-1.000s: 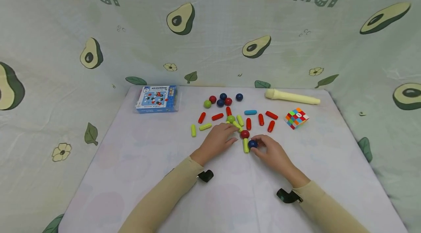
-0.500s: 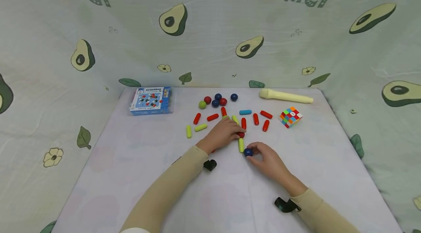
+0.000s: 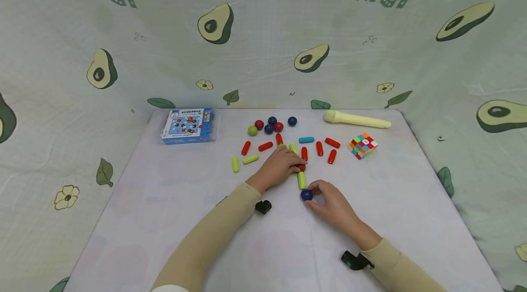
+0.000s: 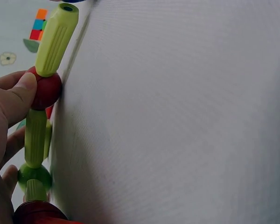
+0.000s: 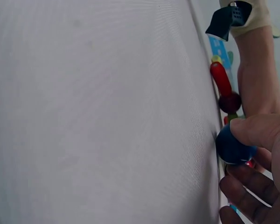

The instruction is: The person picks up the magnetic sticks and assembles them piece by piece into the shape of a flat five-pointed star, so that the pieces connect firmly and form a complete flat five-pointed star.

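My left hand [image 3: 278, 166] pinches a red ball [image 4: 48, 91] between thumb and fingers. One yellow-green rod [image 4: 57, 42] is joined to that ball and its free end shows a hole. Another yellow-green rod [image 4: 35, 140] links the red ball to a green ball [image 4: 35, 177], beyond which a further rod and a dark red ball follow. With thumb and fingertips, my right hand [image 3: 331, 205] pinches a dark blue ball [image 3: 306, 195] just at the near end of the first rod. Whether ball and rod touch, I cannot tell.
Loose red rods [image 3: 319, 148], a blue rod [image 3: 306, 139] and yellow-green rods [image 3: 250, 159] lie beyond the hands. Several balls [image 3: 269, 128] cluster at the back. A boxed kit [image 3: 187, 126] sits back left; a puzzle cube [image 3: 363, 146] and a cream microphone-shaped object [image 3: 357, 119] lie right.
My left hand has shifted onto the red ball and now covers much of it. My right hand has brought the blue ball from beside the rod to its near end.
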A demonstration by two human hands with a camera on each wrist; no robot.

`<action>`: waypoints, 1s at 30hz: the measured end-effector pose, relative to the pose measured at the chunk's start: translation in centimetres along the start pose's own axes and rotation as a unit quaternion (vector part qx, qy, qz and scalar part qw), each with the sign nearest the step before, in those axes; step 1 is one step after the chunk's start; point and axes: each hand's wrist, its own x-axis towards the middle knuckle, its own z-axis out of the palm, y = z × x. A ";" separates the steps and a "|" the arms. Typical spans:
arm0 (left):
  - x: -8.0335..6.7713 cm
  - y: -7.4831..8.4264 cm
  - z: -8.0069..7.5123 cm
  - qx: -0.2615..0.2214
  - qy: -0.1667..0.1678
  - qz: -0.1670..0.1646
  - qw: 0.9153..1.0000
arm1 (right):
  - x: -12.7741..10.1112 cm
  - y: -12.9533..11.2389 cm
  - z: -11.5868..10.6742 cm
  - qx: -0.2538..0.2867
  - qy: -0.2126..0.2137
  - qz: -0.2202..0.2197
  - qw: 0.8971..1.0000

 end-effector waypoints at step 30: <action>-1.0 -0.7 -0.3 0.026 0.032 -0.027 0.999 | 0.4 -0.2 0.1 0.004 0.005 -0.010 1.000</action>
